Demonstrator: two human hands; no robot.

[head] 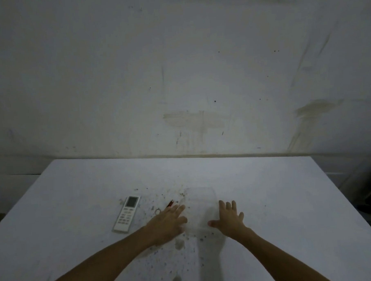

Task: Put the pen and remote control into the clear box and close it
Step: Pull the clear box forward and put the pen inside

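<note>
Both hands' grip spread open, left hand (167, 223) and right hand (228, 218) flanking clear box (201, 205)

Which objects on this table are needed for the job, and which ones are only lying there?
Needed for the job:
- remote control
- pen, partly hidden behind the left hand
- clear box, between the left hand and the right hand

Only lying there:
- small ring beside the pen
- dark specks on the table

you can read no text, brand or number anywhere here. the remote control (127, 214) shows you a small screen and rows of buttons, but any markings on them are too small and blurred for you to make out.
</note>
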